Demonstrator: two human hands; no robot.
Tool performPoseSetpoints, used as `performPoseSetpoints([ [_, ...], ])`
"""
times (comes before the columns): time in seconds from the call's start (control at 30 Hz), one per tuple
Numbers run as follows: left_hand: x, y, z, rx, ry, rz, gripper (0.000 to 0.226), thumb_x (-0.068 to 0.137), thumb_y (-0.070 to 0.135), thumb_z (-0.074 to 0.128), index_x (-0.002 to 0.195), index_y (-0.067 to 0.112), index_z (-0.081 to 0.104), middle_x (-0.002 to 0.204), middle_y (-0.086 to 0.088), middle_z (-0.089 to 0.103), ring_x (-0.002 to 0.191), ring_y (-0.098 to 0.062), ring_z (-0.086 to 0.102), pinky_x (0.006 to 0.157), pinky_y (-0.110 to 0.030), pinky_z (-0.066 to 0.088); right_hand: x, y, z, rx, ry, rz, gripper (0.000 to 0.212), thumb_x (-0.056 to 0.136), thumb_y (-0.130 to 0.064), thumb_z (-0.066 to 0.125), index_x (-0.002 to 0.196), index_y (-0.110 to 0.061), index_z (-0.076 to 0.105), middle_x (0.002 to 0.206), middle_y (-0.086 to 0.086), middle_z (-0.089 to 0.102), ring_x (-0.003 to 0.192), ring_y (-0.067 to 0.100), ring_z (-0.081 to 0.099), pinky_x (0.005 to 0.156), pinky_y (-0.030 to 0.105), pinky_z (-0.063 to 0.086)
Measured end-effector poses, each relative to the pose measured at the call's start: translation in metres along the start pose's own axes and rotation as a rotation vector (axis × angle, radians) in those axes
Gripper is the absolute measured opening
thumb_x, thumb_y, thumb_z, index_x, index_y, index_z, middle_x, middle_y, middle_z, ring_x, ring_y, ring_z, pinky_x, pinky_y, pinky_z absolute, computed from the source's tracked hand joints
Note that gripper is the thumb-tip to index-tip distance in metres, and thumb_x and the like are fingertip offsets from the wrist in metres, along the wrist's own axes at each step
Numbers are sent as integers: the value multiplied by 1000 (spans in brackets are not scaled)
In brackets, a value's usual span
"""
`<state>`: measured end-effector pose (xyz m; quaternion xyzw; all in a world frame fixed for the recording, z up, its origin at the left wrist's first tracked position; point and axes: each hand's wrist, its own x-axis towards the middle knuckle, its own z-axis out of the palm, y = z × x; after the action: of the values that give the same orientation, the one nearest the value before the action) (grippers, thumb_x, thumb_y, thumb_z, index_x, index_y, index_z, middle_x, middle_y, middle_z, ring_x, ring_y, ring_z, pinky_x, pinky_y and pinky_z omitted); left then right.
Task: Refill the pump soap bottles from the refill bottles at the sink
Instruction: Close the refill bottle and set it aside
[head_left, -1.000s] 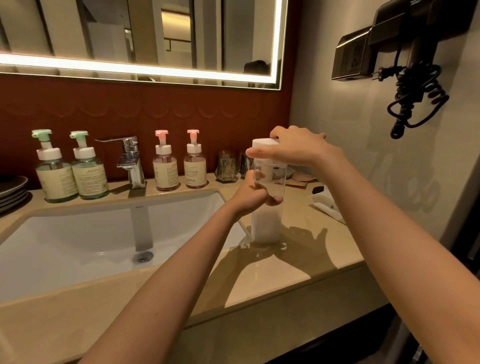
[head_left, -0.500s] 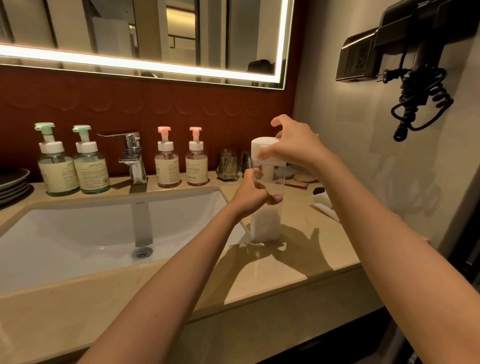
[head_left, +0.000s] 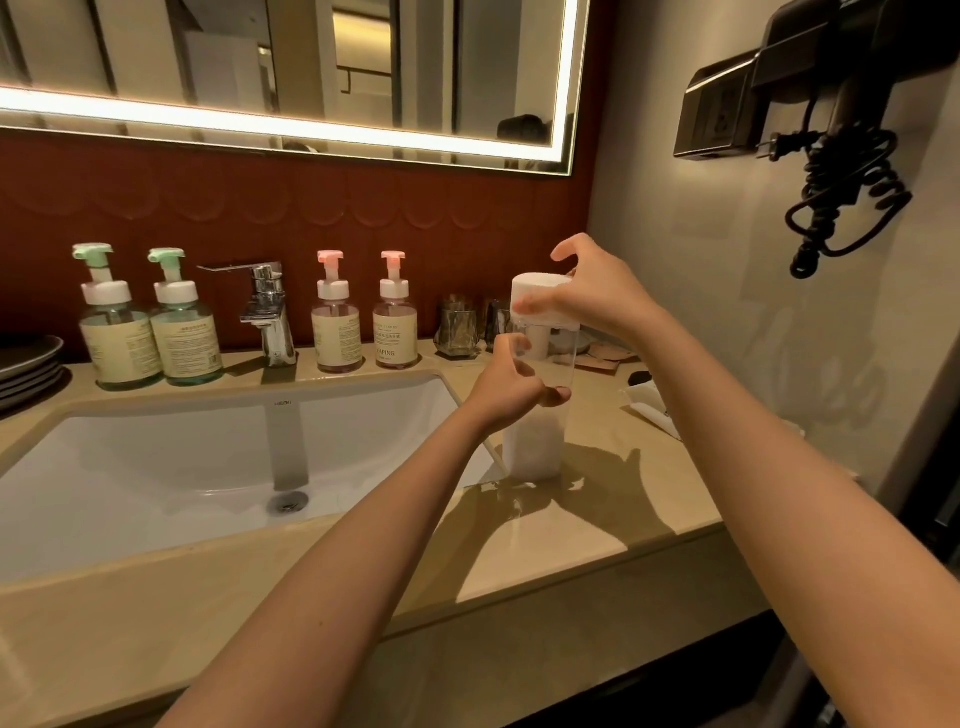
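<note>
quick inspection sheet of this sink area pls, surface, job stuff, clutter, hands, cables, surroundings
surface: beige counter around a white basin; looks dry, shadows only.
job's things: clear refill bottle upright on the counter right of the basin, white cap on, white liquid low down. Two green-pump bottles left of the tap, two pink-pump bottles right of it, pumps on.
clutter: dark plates far left; glass tumblers at the back; small packets at right.
hands: left hand grips the bottle body; right hand is on the cap.
cables: coiled black cord hangs on the right wall.
surroundings: lit mirror, red tiles, wall-mounted hair dryer.
</note>
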<state>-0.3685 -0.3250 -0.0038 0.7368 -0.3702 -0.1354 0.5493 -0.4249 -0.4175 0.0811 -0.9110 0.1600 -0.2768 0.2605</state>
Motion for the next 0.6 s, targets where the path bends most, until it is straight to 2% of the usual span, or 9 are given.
performPoseSetpoints([
  [0.1, 2, -1, 1, 0, -5, 0, 71, 81, 11, 68, 135, 12, 22, 114, -8, 39, 106, -20, 41, 87, -30, 34, -1, 4, 3, -20, 2, 5, 86, 70, -53, 73, 137, -23, 28, 140, 7, 38, 124, 26, 41, 103, 52, 37],
  [0.17, 2, -2, 2, 4, 6, 2, 71, 81, 11, 68, 135, 12, 22, 115, -8, 39, 106, -20, 41, 87, -31, 34, -3, 6, 1, 124, -95, 5, 84, 75, -45, 72, 141, -20, 27, 143, 8, 36, 120, 22, 42, 97, 40, 43],
  [0.23, 4, -2, 1, 18, 9, 1, 72, 81, 12, 69, 135, 12, 22, 113, -7, 40, 105, -19, 42, 85, -30, 34, -6, 7, 1, 141, -99, -6, 69, 78, -36, 71, 136, -14, 40, 134, 8, 46, 108, 16, 45, 83, 29, 47],
  [0.27, 5, -2, 1, 23, 7, -3, 72, 81, 12, 69, 136, 12, 22, 113, -7, 40, 104, -19, 43, 84, -30, 34, -7, 8, 3, 110, -49, -5, 60, 77, -36, 71, 129, -13, 49, 125, 7, 52, 102, 15, 47, 82, 30, 49],
  [0.33, 6, -3, 3, 39, 24, -7, 72, 80, 14, 70, 134, 14, 23, 112, -6, 40, 107, -20, 45, 85, -31, 37, -8, 6, 7, 29, 78, 17, 53, 74, -42, 72, 116, -14, 58, 111, 4, 59, 99, 15, 50, 91, 39, 48],
  [0.4, 8, -6, 9, 122, 119, -8, 74, 76, 25, 73, 132, 18, 24, 115, -4, 41, 112, -23, 46, 94, -41, 39, -9, 1, 13, -60, 186, 52, 54, 75, -48, 70, 115, -14, 60, 109, 3, 62, 103, 17, 52, 95, 35, 41],
  [0.47, 8, -10, 14, 237, 237, -23, 76, 73, 38, 75, 129, 23, 25, 122, 0, 44, 115, -21, 46, 100, -51, 33, -10, -3, 19, -131, 261, 96, 54, 77, -50, 67, 117, -13, 59, 110, 4, 63, 107, 19, 52, 95, 33, 35],
  [0.53, 9, -12, 17, 278, 292, -40, 77, 71, 44, 74, 128, 24, 26, 127, 0, 46, 116, -21, 46, 101, -54, 29, -11, -5, 24, -172, 309, 126, 54, 77, -51, 65, 116, -13, 59, 110, 5, 63, 113, 24, 52, 109, 47, 26],
  [0.6, 9, -11, 19, 297, 311, -61, 77, 71, 47, 74, 127, 24, 26, 126, -1, 47, 117, -22, 47, 100, -54, 27, -13, -6, 27, -190, 336, 154, 54, 77, -51, 64, 114, -12, 58, 109, 6, 63, 114, 26, 52, 111, 54, 20],
])
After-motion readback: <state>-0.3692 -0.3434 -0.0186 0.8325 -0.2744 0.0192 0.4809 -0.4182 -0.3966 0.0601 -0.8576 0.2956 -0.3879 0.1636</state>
